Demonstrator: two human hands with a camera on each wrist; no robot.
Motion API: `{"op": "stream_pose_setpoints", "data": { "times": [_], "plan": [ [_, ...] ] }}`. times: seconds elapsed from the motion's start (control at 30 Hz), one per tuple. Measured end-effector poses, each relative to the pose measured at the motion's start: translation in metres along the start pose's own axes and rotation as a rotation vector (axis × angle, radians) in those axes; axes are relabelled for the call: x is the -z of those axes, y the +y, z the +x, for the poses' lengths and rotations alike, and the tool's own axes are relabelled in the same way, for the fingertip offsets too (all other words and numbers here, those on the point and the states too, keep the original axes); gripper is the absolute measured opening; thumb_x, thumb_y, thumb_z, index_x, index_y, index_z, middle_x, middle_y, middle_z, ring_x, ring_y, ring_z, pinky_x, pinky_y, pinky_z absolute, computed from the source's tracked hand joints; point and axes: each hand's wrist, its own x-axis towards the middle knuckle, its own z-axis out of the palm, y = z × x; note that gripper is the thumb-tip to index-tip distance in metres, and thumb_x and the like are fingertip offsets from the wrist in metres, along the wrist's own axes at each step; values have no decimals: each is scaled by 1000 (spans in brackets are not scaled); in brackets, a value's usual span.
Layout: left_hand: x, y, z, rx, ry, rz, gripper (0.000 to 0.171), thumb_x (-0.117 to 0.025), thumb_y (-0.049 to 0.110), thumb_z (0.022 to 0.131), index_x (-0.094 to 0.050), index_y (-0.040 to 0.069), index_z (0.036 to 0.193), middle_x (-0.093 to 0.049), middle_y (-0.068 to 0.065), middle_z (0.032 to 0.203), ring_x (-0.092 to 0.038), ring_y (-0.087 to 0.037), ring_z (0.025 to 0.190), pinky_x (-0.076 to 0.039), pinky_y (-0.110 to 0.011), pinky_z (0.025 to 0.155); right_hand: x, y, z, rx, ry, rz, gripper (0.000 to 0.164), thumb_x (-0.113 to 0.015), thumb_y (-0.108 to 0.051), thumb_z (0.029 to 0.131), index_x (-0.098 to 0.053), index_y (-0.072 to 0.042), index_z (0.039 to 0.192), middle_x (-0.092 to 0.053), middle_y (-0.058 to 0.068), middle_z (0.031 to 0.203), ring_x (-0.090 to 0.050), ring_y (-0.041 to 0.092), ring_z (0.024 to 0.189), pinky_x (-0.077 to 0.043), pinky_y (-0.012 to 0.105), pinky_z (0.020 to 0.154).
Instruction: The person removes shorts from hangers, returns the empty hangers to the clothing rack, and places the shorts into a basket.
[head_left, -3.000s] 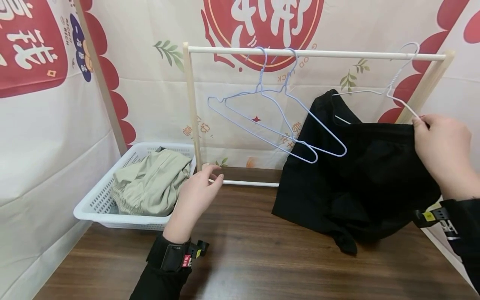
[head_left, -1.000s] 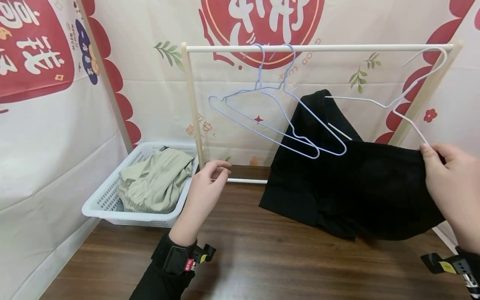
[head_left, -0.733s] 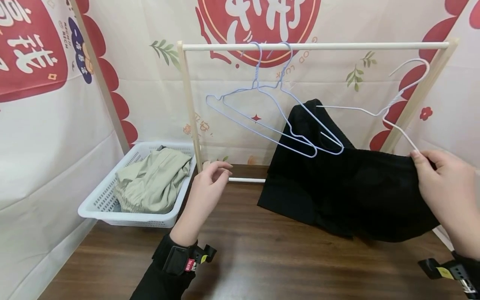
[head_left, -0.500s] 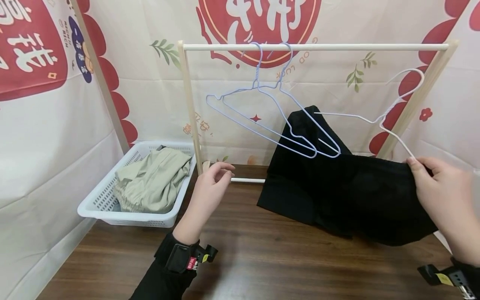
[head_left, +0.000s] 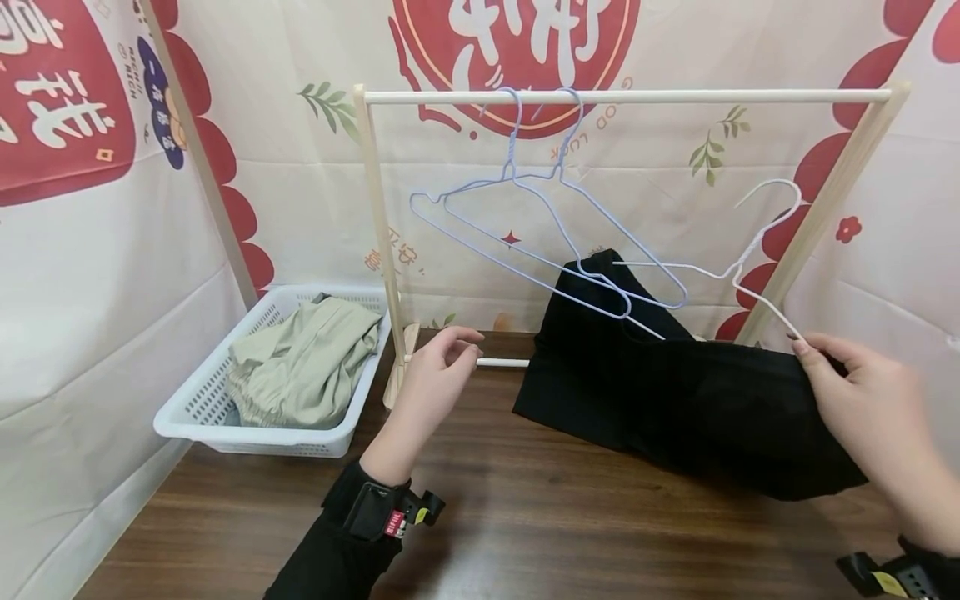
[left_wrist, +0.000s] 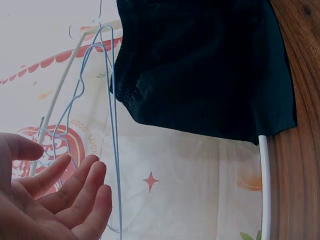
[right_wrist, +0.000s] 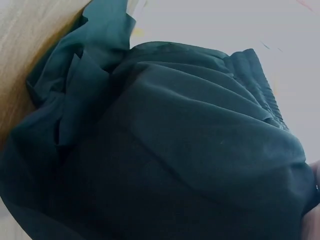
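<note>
My right hand (head_left: 862, 379) pinches the waistband of the black shorts (head_left: 675, 408) at its right end, where the shoulder of a white wire hanger (head_left: 742, 271) comes to the fingertips. The hanger's other shoulder runs into the far left corner of the elastic waistband, and its hook stands free below the rack's bar. In the right wrist view the shorts (right_wrist: 190, 130) fill most of the picture, hiding most of the hand. My left hand (head_left: 438, 375) holds nothing, its fingers loosely bent, near the rack's left post. The left wrist view shows this hand (left_wrist: 65, 200) palm up, apart from the shorts.
Two blue hangers (head_left: 551, 217) hang from the top bar of the clothes rack (head_left: 712, 97), overlapping the shorts. At left, a white basket (head_left: 176, 421) holds folded light green clothing (head_left: 307, 362). A brown wooden table (head_left: 525, 533) lies under everything, with printed cloth behind.
The white hanger and the shorts' waistband have come down and left with my right hand; the hook, earlier up by the bar, is now well below it. My left hand has shifted slightly right.
</note>
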Motion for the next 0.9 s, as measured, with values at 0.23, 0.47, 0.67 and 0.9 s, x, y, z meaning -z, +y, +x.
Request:
{"op": "stream_pose_setpoints", "data": {
  "times": [0.23, 0.47, 0.67, 0.9],
  "plan": [
    [-7, -4, 4, 27, -27, -13, 20, -56, 22, 97, -66, 17, 113, -67, 2, 92, -60, -17, 83, -48, -37, 70, -3, -1, -8, -11, -113, 12, 36, -51, -19, 102, -63, 10, 117, -60, 37, 111, -53, 51, 101, -40, 60, 81],
    [-16, -12, 8, 74, -58, 15, 21, -55, 26, 96, -67, 20, 112, -66, 1, 102, -62, -18, 90, -49, -38, 71, -9, 1, -14, 10, -172, 37, 37, -53, -22, 101, -66, 8, 117, -57, 36, 118, -53, 50, 105, -37, 64, 88],
    [-23, -18, 9, 92, -67, 22, 20, -54, 25, 97, -67, 21, 112, -65, 0, 105, -62, -21, 92, -49, -39, 72, -12, 3, -20, 7, -222, 55, 38, -54, -23, 101, -65, 8, 118, -59, 34, 115, -52, 49, 106, -35, 64, 91],
    [-28, -20, 10, 98, -97, 19, 24, -53, 27, 97, -66, 22, 116, -65, 1, 109, -62, -17, 95, -50, -39, 75, -13, 7, -30, 23, -227, 66, 34, -58, -22, 99, -69, 6, 114, -63, 31, 112, -49, -12, 89, -42, 27, 80]
  ]
}}
